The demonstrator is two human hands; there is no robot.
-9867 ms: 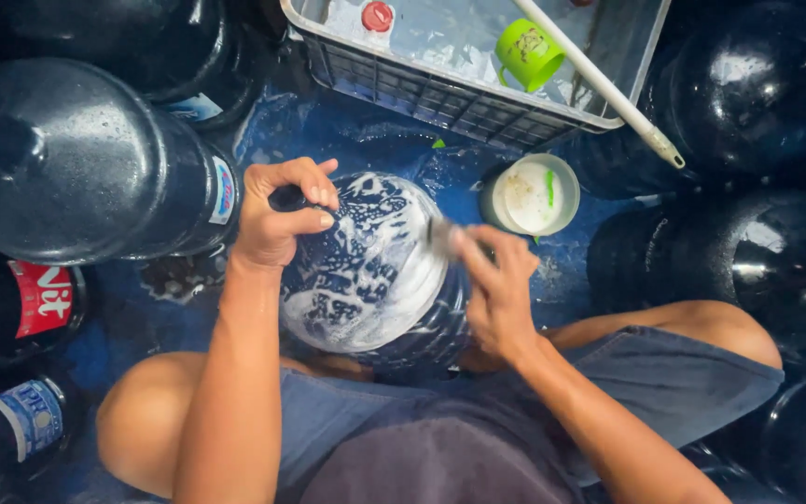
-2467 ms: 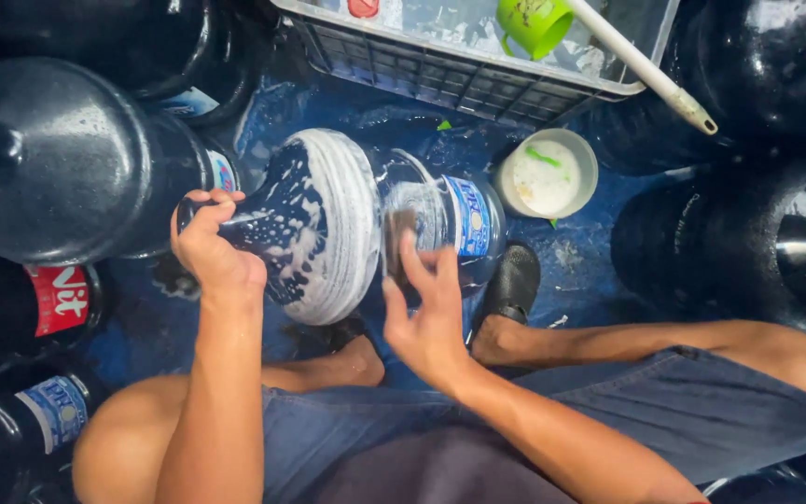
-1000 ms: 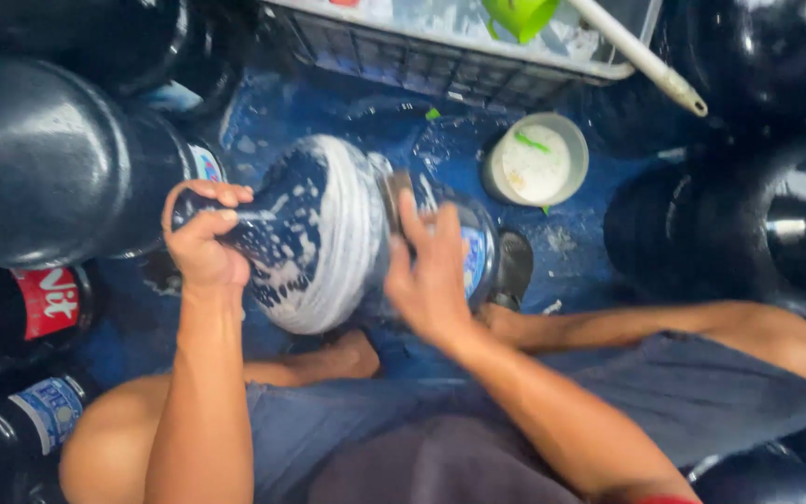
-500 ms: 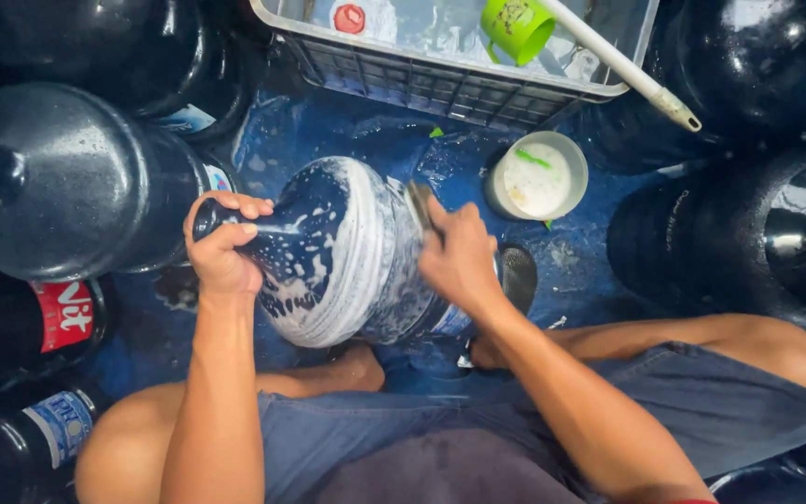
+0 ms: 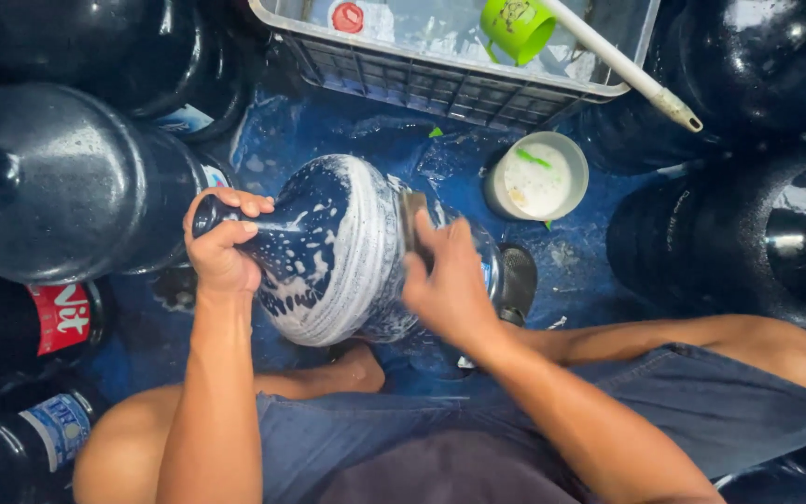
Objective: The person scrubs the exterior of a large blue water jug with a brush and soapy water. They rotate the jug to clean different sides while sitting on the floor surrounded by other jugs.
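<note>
Okay, quick pass.
Left hand: left hand (image 5: 221, 245) wrapped around the neck of the soapy jug (image 5: 338, 252), fingers curled tight on it, thumb on the near side.
Right hand: right hand (image 5: 450, 280) pressed on the jug's side, fingers closed narrow on a small dark scrub pad (image 5: 412, 217); the pad touches the jug wall.
Jug: big dark-blue water jug lying on its side, neck to the person's left, base to the right; covered in white foam streaks and spots. It sits in the middle of the view, above the person's lap and folded legs, over the wet blue floor (image 5: 608, 280).
Around it: 1 large dark jug (image 5: 58, 177) stands just left, nearly touching the left hand; more dark jugs (image 5: 757, 233) at right, well apart from the hands.
Lower left: 2 dark bottles lie at the lower left, 1 with a red label (image 5: 58, 322), 1 with a pale blue label (image 5: 53, 429).
Bowl: small white bowl (image 5: 538, 177) of milky soap liquid near the jug's base, a green bit inside.
Crate: grey plastic crate (image 5: 459, 89) at top holds water, a green cup (image 5: 506, 26) and a red-capped item (image 5: 347, 17).
Stick: white handle (image 5: 622, 65) leans out over the crate's right rim.
Clothing: blue shorts (image 5: 701, 401).
</note>
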